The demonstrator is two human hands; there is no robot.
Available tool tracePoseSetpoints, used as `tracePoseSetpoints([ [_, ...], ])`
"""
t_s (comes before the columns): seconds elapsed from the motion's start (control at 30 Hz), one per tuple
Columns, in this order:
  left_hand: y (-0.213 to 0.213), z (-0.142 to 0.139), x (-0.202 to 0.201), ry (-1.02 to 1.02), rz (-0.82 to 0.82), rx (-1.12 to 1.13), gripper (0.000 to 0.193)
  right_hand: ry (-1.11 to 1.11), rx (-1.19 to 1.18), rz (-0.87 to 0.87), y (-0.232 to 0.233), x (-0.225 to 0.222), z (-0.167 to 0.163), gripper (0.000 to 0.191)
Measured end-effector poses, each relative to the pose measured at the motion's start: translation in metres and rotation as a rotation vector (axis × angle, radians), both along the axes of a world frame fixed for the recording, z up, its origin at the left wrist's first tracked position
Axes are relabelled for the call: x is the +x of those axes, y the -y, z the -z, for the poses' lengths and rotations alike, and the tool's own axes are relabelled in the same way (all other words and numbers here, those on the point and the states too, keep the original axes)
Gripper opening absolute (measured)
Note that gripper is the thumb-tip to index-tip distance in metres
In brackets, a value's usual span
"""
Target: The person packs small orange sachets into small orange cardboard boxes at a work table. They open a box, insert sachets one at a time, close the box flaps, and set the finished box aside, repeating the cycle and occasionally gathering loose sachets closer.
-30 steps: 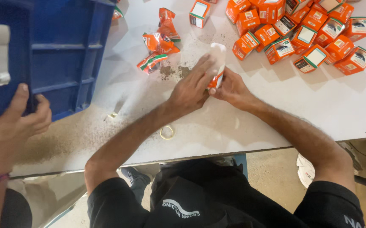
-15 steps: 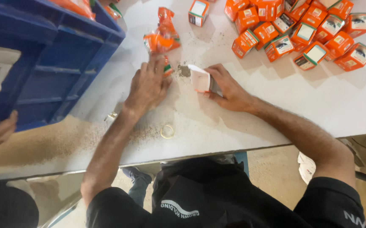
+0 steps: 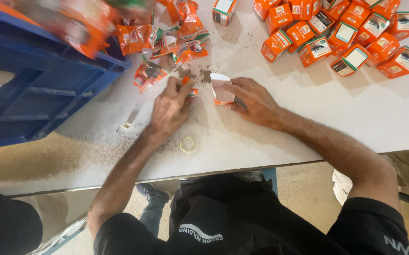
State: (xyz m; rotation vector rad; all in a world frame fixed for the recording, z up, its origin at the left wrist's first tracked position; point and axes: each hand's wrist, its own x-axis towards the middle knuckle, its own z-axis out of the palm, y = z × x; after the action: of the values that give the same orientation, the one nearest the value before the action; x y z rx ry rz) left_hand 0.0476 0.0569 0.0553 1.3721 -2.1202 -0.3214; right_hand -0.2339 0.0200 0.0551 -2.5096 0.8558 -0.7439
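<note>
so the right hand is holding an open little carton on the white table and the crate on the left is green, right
Not quite: the crate is blue, not green, as the head view shows. The rest holds: the right hand holds an open little carton on the white table.

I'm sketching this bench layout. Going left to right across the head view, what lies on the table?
Blue crate → loose orange sachets → left hand → small open carton in the right hand → heap of orange boxes.
</note>
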Motion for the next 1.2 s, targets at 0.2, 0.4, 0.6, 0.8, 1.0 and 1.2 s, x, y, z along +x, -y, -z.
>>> tracePoseSetpoints([
  [0.2, -0.025, -0.001, -0.028, -0.314, 0.101, -0.339, 0.044, 0.057, 0.007, -0.014, 0.002, -0.002, 0.013, 0.056],
  [0.4, -0.009, 0.007, -0.048, -0.080, 0.397, -0.615, 0.036, 0.067, 0.237, 0.037, 0.002, -0.004, 0.023, 0.072],
  [0.6, -0.015, 0.013, -0.050, 0.024, 0.242, -0.605, 0.028, 0.033, 0.181, 0.029, 0.000, -0.001, 0.020, 0.075],
  [0.8, -0.020, 0.019, -0.055, 0.062, 0.172, -0.625, 0.021, 0.052, 0.163, 0.031, -0.003, 0.003, 0.015, 0.073],
  [1.0, -0.021, 0.011, -0.062, -0.025, 0.007, -0.469, 0.041, 0.050, 0.085, -0.013, -0.003, 0.003, 0.016, 0.071],
  [1.2, -0.021, -0.006, -0.058, 0.096, 0.120, -0.239, 0.047, 0.100, -0.003, -0.043, -0.002, 0.002, 0.014, 0.071],
])
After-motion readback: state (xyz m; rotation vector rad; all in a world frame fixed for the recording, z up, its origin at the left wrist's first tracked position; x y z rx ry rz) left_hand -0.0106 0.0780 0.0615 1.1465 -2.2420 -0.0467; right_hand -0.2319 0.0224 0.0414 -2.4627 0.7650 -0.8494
